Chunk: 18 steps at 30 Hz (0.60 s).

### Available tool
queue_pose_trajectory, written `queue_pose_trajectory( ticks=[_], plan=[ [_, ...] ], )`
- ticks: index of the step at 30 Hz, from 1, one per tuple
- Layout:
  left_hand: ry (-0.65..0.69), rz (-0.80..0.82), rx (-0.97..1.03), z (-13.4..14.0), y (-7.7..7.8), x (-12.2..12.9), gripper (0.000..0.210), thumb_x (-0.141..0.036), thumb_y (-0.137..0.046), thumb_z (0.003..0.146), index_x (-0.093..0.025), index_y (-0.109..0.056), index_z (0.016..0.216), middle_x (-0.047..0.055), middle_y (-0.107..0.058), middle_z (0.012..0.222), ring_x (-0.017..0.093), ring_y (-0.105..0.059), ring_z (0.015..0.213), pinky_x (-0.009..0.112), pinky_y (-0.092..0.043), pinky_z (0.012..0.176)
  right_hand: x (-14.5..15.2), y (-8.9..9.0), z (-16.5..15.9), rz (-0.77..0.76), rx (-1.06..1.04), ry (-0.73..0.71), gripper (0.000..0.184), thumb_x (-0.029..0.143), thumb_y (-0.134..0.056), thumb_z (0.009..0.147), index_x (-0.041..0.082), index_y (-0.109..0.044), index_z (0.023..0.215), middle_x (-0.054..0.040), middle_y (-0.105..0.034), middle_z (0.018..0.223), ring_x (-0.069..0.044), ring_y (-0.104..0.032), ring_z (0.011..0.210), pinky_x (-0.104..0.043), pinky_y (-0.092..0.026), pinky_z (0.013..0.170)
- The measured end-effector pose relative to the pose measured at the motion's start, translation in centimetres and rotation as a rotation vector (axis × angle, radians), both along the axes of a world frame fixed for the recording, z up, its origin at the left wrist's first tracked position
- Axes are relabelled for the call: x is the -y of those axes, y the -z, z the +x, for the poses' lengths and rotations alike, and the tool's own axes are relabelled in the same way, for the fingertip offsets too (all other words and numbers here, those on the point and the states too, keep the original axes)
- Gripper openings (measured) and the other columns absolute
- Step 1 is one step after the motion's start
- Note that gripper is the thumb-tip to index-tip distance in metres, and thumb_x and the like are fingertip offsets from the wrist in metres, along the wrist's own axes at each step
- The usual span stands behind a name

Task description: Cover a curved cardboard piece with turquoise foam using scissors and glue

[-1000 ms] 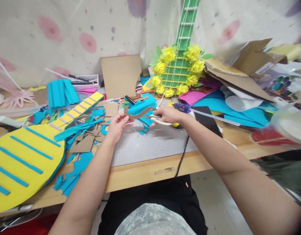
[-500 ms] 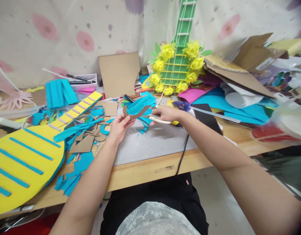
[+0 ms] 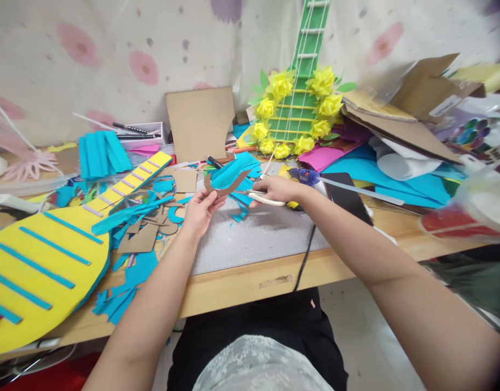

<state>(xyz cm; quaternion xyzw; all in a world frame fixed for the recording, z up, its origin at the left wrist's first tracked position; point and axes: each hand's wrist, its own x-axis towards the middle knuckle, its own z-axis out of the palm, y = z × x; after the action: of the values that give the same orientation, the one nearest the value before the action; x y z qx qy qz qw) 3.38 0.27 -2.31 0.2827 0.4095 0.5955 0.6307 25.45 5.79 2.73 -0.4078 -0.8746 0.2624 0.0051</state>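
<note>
Between the thumb and fingers of my left hand (image 3: 203, 210) is a curved strip of brown cardboard (image 3: 228, 188), held up over the grey cutting mat (image 3: 229, 244). My right hand (image 3: 279, 190) is closed around the white-handled scissors (image 3: 267, 199), whose blades point left at the strip's lower edge. Whether the blades are closed on the strip is too small to tell. Blue paper (image 3: 237, 168) lies on the mat just behind the strip, with cut blue scraps below it.
A yellow cardboard guitar shape (image 3: 42, 260) with blue strips lies at left, beside cardboard offcuts (image 3: 141, 239). A green guitar (image 3: 294, 111) with yellow paper flowers stands behind. At right are a blue glue gun (image 3: 304, 175), its black cord (image 3: 304, 260), and a red-and-white cup (image 3: 463, 217).
The whole view has shifted slightly. Both hands keep their grip, and the cardboard strip sits at nearly the same place against the scissors, only slightly turned.
</note>
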Motion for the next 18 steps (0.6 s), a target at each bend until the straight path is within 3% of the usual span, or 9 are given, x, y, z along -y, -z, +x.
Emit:
queue_pose_trajectory(
  ticks=[18],
  plan=[
    [0.024,-0.055,0.043,0.21,-0.37,0.20,0.009,-0.012,-0.066,0.073,-0.014,-0.057,0.072,0.002,-0.069,0.069,0.013,-0.069,0.071,0.019,-0.054,0.065,-0.33,0.26,0.19,-0.057,-0.039,-0.021,0.049,0.064,-0.054,0.067,0.016,-0.048,0.063,0.0038,-0.037,0.062,-0.008,-0.033,0.058,-0.023,-0.020,0.055]
  ],
)
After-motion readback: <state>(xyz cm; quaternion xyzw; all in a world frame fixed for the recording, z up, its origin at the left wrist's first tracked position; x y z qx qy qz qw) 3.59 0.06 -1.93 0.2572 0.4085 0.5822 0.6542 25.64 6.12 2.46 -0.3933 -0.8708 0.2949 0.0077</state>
